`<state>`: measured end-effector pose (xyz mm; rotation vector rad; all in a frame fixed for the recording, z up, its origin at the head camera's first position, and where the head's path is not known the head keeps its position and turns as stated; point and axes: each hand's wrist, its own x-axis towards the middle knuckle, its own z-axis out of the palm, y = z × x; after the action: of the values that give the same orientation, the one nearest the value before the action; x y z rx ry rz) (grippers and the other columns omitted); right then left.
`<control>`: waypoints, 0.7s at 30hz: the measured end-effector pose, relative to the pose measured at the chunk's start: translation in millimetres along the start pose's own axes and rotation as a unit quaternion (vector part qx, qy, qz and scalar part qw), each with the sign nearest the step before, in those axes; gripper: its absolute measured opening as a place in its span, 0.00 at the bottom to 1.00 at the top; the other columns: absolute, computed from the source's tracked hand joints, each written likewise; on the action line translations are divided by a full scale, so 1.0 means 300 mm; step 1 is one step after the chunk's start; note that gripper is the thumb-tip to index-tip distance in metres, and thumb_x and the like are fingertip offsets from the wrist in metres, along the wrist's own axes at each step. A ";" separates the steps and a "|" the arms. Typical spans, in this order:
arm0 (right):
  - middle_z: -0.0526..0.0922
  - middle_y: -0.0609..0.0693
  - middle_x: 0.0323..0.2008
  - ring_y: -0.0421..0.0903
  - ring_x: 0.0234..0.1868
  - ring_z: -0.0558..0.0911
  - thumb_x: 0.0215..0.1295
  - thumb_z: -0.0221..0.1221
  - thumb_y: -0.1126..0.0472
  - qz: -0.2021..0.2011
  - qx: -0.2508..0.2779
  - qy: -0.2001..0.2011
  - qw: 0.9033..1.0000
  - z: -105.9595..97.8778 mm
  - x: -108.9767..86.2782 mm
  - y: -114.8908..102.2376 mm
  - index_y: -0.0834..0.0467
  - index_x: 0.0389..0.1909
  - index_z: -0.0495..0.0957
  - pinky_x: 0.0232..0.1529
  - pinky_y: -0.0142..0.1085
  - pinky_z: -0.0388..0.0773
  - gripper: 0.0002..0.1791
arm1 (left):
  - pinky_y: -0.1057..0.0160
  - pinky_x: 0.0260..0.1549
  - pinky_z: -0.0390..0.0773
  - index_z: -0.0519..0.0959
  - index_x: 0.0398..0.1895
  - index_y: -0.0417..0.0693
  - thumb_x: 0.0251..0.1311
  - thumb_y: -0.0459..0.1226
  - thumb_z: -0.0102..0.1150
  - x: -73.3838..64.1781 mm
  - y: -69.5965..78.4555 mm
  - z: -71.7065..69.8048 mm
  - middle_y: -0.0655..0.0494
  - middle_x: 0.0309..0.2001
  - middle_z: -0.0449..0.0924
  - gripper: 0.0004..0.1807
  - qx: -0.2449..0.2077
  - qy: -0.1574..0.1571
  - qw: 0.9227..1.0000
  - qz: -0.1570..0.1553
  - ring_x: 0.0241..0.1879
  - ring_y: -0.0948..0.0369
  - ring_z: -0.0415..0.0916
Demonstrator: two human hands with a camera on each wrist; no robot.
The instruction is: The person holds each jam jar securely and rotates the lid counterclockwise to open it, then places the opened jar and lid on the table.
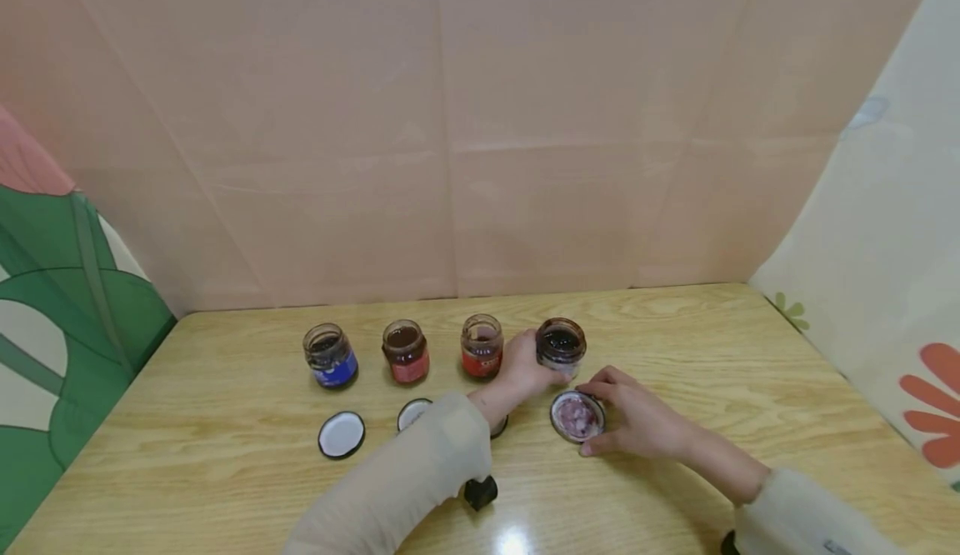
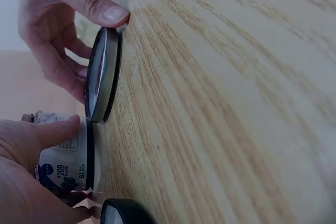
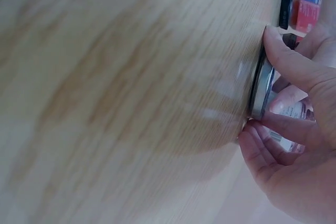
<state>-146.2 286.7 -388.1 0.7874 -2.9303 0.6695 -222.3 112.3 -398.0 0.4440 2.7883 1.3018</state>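
At the right end of a row of open jars, my left hand (image 1: 521, 367) grips a glass jar (image 1: 561, 347) with dark contents, its fingers and thumb round the sides. In the left wrist view the jar (image 2: 65, 156) stands upright with a pale printed label. In front of it lies a round lid (image 1: 577, 416), its smeared inside facing up. My right hand (image 1: 641, 417) holds that lid by its rim, thumb on the near side and fingers on the far side. The right wrist view shows the lid (image 3: 262, 87) flat on the wood.
Left of the held jar stand a red-labelled jar (image 1: 482, 347), a pink-labelled jar (image 1: 406, 353) and a blue-labelled jar (image 1: 331, 357), all uncapped. A white-lined lid (image 1: 341, 435) and another lid (image 1: 413, 412) lie before them; a third is mostly hidden by my left arm.
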 end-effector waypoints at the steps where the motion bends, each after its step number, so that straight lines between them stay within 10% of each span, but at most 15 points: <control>1: 0.76 0.50 0.44 0.48 0.45 0.76 0.38 0.74 0.41 0.001 0.000 -0.001 1.000 0.001 0.001 0.000 0.65 0.52 0.78 0.48 0.48 0.77 0.42 | 0.59 0.53 0.75 0.76 0.48 0.39 0.36 0.38 0.80 0.000 0.000 0.000 0.46 0.44 0.81 0.33 0.002 0.000 1.000 0.000 0.49 0.51 0.77; 21: 0.77 0.57 0.47 0.53 0.46 0.78 0.42 0.73 0.42 0.036 0.041 -0.006 0.998 -0.035 -0.014 0.012 0.72 0.55 0.73 0.44 0.47 0.80 0.47 | 0.55 0.60 0.70 0.66 0.61 0.32 0.38 0.43 0.79 -0.007 0.029 -0.011 0.39 0.56 0.72 0.47 0.021 -0.014 1.000 -0.016 0.58 0.46 0.70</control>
<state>-145.0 295.9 -380.5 0.6981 -2.9724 0.7984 -218.6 114.7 -389.4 0.4153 2.7927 1.2223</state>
